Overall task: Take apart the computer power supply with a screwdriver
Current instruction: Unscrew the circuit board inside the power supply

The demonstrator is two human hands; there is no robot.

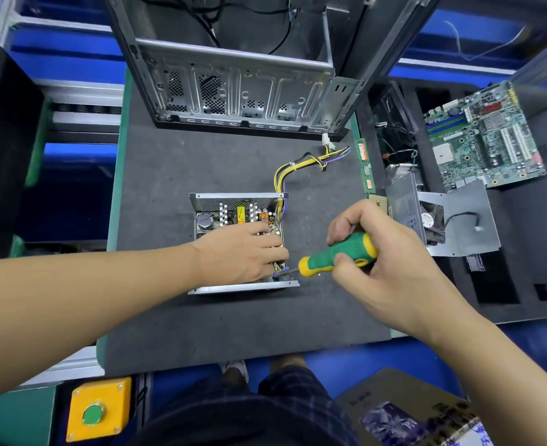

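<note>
Right hand (378,265): wrapped round the green-and-yellow screwdriver (339,252), tip aimed at the near right corner of the power supply (233,201).
Left hand (243,252): palm-down over the circuit board, fingers laid flat, steadying it.
Power supply: mid grey surface (201,317), cover off, components exposed.
Progress: opening looks done; the board still sits in its shell, so freeing it probably remains.
Cable bundle (297,169): trails toward the empty computer case (233,91).

PSU case (243,287) bare shiny metal, mat (233,317) matt rough foam.
</note>
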